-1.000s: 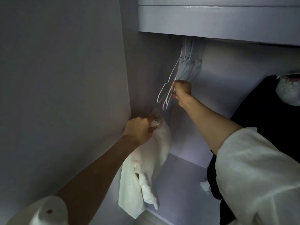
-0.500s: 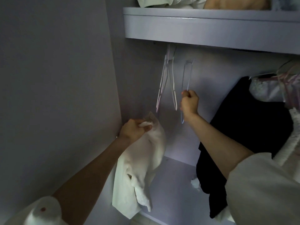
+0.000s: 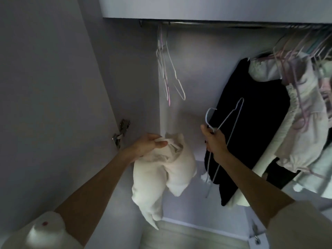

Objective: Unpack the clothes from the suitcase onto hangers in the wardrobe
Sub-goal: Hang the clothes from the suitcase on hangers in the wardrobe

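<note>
Low centre of frame, the left hand (image 3: 149,143) pinches the white garment (image 3: 161,169) by its top edge, fingers curled round the fabric, the rest sagging below. Centre right, the hanger (image 3: 224,123) is off the rail now: half a second ago it still hung up there, and now the right hand (image 3: 214,141) grips it near the hook, fist closed, forearm reaching up from lower right. So, likely, threading comes next. Beyond, upper centre, spare hangers (image 3: 169,72) dangle from the rail (image 3: 215,24); a black garment (image 3: 251,123) hangs right.
</note>
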### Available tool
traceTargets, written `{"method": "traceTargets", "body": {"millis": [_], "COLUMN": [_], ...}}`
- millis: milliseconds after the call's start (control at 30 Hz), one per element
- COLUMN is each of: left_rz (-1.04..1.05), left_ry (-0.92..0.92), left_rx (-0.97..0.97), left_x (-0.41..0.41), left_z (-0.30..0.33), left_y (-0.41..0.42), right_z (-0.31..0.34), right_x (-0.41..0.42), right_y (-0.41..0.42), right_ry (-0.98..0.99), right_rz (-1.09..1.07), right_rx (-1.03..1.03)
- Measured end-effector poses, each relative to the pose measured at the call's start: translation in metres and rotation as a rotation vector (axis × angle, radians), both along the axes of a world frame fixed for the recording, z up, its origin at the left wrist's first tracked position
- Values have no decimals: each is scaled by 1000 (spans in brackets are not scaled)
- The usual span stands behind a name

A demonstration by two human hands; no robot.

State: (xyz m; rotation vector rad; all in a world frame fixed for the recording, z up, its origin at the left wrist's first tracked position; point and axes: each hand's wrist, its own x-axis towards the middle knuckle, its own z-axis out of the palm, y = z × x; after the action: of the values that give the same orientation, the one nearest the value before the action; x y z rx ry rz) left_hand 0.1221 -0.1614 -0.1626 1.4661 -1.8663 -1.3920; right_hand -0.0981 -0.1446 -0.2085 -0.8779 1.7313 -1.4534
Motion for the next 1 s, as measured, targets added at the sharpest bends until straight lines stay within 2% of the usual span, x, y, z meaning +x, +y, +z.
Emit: {"method": "traceTargets", "body": {"millis": [133,233,367,500,633,800,900,1000], "left_rz": [-141,-148,-102,-188,-249,-300,-277,-242], "left_ry": [-209,-253,-313,-444,-522,-546,-604,-576], "left_rx": [-221,-261,-280,-284,-260,-315,-390,-431], "left_x": [-6,-15,-15,-15,-9,-3,3,9], "left_z": [-18,-30,-40,-50,-59,-55,-47,-41], "left_y": [-2,0,-2,0,2,10,13,15], "right_z": [-20,-27,-17,-7,10,41,59,66], "right_x": [-4,-10,-1,2,7,21,28,34], "right_y": [19,42,50,52,39,24,18,11], "right_ry": [349,419,184,-164,-422,-601,-648,-667], "right_rz": [-114,-186,-239,-268,-237,-101,-13,34], "right_rx": [121,103,10,-158,-255,-267,-247,-251]}}
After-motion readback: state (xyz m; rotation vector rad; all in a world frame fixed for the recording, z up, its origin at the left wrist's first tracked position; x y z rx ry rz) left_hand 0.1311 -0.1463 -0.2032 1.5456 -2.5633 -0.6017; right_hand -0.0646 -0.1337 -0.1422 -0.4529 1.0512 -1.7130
